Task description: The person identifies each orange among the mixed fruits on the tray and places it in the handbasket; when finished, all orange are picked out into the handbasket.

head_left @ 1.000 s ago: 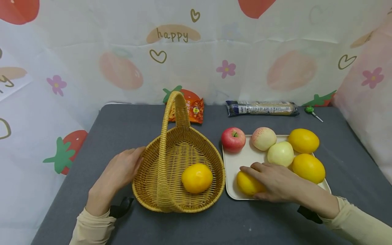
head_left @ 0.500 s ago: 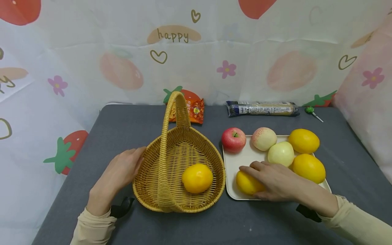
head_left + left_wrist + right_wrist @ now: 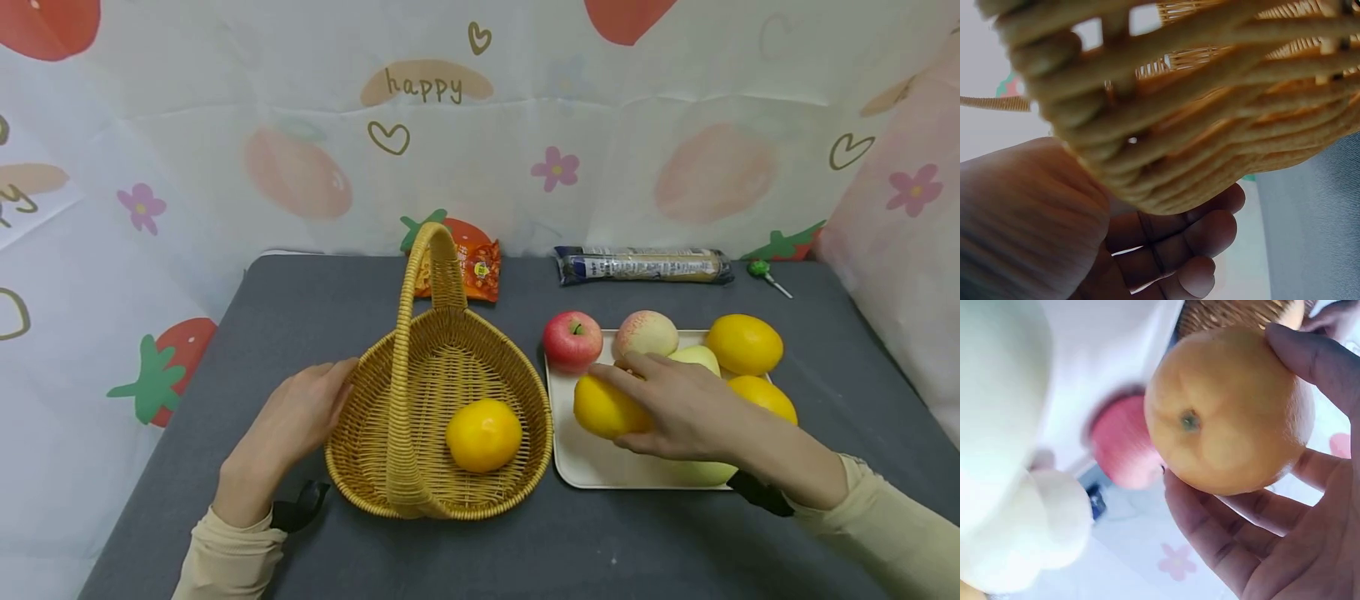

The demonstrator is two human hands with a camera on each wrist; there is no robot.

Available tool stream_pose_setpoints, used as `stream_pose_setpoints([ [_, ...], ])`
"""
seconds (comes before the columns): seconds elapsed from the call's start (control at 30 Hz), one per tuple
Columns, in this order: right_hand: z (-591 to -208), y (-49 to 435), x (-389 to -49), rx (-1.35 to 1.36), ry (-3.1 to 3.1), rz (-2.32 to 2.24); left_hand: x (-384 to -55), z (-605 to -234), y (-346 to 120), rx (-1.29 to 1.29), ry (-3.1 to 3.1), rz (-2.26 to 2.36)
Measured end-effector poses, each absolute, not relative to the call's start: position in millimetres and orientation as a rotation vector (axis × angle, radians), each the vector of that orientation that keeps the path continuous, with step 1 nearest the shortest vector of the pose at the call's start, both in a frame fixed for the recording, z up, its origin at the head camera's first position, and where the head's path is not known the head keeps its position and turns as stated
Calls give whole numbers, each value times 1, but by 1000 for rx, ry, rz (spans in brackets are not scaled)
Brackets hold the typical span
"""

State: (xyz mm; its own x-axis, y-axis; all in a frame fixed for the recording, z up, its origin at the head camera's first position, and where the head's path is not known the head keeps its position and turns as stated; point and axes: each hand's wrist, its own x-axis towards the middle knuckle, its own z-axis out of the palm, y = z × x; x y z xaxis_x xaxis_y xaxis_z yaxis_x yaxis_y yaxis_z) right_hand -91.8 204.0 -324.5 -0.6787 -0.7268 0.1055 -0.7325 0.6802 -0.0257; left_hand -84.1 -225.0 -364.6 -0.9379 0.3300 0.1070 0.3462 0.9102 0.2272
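My right hand (image 3: 678,408) grips a yellow-orange orange (image 3: 609,408) over the tray's left part. In the right wrist view, the orange (image 3: 1229,412) shows a small green stem end, with thumb and fingers round it. On the left, my left hand (image 3: 296,417) rests against the outer wall of a wicker basket (image 3: 360,492). Its fingers (image 3: 1172,247) lie loosely bent beside the weave in the left wrist view; the thumb is hidden. Inside the basket lies another orange (image 3: 483,436).
The white tray (image 3: 592,475) bears a red apple (image 3: 572,342), a peach (image 3: 647,333), pale green fruits (image 3: 708,473) and yellow fruits (image 3: 744,344). Behind are an orange snack packet (image 3: 480,271), a long wrapped pack (image 3: 645,265) and a green lollipop (image 3: 759,268). The basket's tall handle (image 3: 401,400) arches up.
My right hand has lifted the orange and moved slightly toward the back of the tray. A pale green fruit now shows below the forearm. The left hand and basket stay put.
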Motion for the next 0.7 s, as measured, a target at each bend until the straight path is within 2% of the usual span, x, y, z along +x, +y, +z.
stream_pose_setpoints([
  [0.27,-309,184,-112,1234,-2697,169,-84,-364,-224,-539,-2997,-371],
  [0.7,-309,116,-140,1359,-2672,274,-85,-363,-225,-561,-2989,-348],
])
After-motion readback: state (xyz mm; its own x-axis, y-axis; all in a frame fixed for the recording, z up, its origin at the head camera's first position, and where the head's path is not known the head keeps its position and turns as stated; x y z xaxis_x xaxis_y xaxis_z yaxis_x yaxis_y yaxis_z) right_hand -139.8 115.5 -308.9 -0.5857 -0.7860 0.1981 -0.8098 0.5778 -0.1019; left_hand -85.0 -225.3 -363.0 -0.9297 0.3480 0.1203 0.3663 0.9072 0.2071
